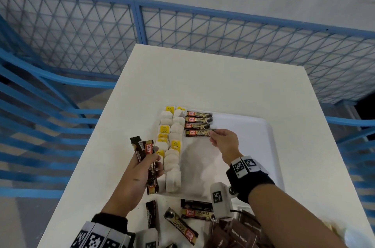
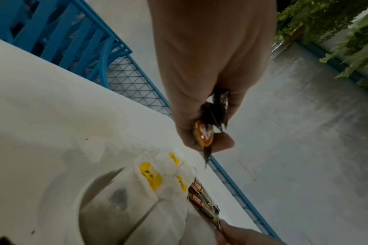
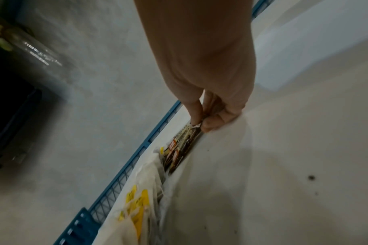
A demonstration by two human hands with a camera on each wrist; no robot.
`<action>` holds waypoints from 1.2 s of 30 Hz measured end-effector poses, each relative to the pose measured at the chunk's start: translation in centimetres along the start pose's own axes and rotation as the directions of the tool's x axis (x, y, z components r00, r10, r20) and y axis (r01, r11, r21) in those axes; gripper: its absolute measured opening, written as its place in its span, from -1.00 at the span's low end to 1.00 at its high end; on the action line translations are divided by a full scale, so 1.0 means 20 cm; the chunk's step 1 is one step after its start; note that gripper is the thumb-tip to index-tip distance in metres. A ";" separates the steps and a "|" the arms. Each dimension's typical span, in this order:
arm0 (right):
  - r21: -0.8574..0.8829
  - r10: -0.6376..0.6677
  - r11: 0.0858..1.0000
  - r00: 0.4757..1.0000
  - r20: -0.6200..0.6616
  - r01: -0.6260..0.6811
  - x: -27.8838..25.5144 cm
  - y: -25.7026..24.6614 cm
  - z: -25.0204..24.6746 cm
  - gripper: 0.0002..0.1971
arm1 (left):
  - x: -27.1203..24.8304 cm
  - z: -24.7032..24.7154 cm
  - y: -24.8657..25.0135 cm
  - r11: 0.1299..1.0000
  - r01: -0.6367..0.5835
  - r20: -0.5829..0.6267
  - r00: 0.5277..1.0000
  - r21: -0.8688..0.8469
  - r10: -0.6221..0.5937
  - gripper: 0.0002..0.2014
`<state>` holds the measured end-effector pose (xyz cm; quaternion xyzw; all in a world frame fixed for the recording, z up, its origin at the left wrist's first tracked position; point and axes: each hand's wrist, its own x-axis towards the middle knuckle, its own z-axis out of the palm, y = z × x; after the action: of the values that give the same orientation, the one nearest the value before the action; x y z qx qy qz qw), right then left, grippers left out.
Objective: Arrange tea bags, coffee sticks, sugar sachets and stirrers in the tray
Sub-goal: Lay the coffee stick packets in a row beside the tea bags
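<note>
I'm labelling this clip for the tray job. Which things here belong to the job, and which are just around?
Job:
white tray
tea bags
row of coffee sticks
coffee sticks in left hand
loose coffee sticks
brown sugar sachets
right hand

Around:
blue fence
white table

Both of the person's forearms are bare from the wrist straps back to the lower edge of the head view. The right hand [image 1: 224,144], just right of centre, is bare, and behind it a black band [image 1: 250,181] wraps the wrist. White blocks printed with black-and-white square markers [image 1: 244,164] sit on top of that band. A white camera housing [image 1: 220,199] carrying another such marker hangs under the wrist on a small metal fitting. The left hand [image 1: 142,168], left of centre, is bare too. At the lower left a dark cuff [image 1: 110,221] circles its wrist, ringed by a row of white marker blocks [image 1: 97,237].
</note>
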<state>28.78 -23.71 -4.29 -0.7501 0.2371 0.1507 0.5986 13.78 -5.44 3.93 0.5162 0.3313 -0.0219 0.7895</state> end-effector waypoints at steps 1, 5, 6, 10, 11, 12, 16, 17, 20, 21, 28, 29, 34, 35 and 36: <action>-0.061 -0.026 0.998 1.000 -0.018 0.025 0.00 0.00 0.01 -0.88 | 0.00 0.00 0.00 1.000 -0.005 0.005 1.000 0.007 0.005 -0.86; -0.246 -0.137 0.962 0.989 -0.053 0.120 -0.01 0.00 0.05 -0.84 | 0.00 -0.01 -0.02 1.000 -0.015 0.009 1.000 0.024 0.014 -0.85; -0.271 -0.149 0.954 0.987 -0.054 0.129 -0.01 0.00 0.05 -0.83 | 0.00 -0.01 -0.02 1.000 -0.016 0.010 1.000 0.026 0.016 -0.84; -0.314 -0.160 0.940 0.985 -0.059 0.134 -0.01 0.00 0.05 -0.77 | 0.01 -0.01 -0.03 0.998 -0.030 0.016 0.999 0.052 0.029 -0.84; -0.319 -0.162 0.938 0.985 -0.059 0.135 -0.01 0.00 0.06 -0.76 | 0.01 -0.01 -0.03 0.998 -0.030 0.020 0.999 0.056 0.029 -0.84; -0.321 -0.166 0.937 0.984 -0.060 0.138 -0.01 0.00 0.06 -0.75 | 0.01 -0.01 -0.03 0.998 -0.031 0.025 0.999 0.061 0.030 -0.84; -0.310 -0.167 0.941 0.984 -0.067 0.138 -0.02 0.01 0.06 -0.71 | 0.01 0.00 -0.02 0.995 -0.050 0.049 0.998 0.087 0.046 -0.83; -0.304 -0.163 0.943 0.984 -0.066 0.136 -0.02 0.01 0.05 -0.69 | 0.01 0.00 -0.02 0.994 -0.054 0.056 0.997 0.092 0.049 -0.82; -0.289 -0.181 0.944 0.982 -0.048 0.160 -0.07 0.02 0.04 -0.70 | 0.00 -0.01 -0.02 0.992 -0.068 0.078 0.995 0.104 0.060 -0.81; -0.279 -0.197 0.943 0.980 -0.027 0.182 -0.10 0.02 0.04 -0.74 | 0.00 -0.01 -0.02 0.990 -0.076 0.085 0.994 0.115 0.066 -0.81; -0.174 -0.156 0.955 0.905 0.397 0.240 -0.47 -0.01 -0.02 -0.73 | -0.03 -0.01 0.00 0.974 -0.114 0.087 0.991 0.195 0.099 -0.81; -0.162 -0.140 0.957 0.870 0.472 0.242 -0.52 -0.01 -0.03 -0.70 | -0.03 -0.01 0.00 0.972 -0.128 0.084 0.990 0.196 0.113 -0.82; -0.010 -0.123 0.983 0.691 0.712 0.185 -0.69 -0.02 -0.08 -0.80 | -0.05 0.01 0.01 0.974 -0.181 0.044 0.983 0.135 0.177 -0.84; 0.007 -0.124 0.985 0.676 0.726 0.174 -0.70 -0.02 -0.09 -0.81 | -0.05 0.01 0.01 0.975 -0.187 0.036 0.982 0.122 0.184 -0.84; 0.021 -0.128 0.986 0.673 0.728 0.165 -0.71 -0.02 -0.09 -0.81 | -0.05 0.01 0.01 0.975 -0.193 0.029 0.981 0.111 0.191 -0.81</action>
<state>16.89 -22.84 3.75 -0.6592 -0.0841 0.3925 0.6358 13.14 -5.82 4.68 0.5894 0.2710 0.0308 0.7604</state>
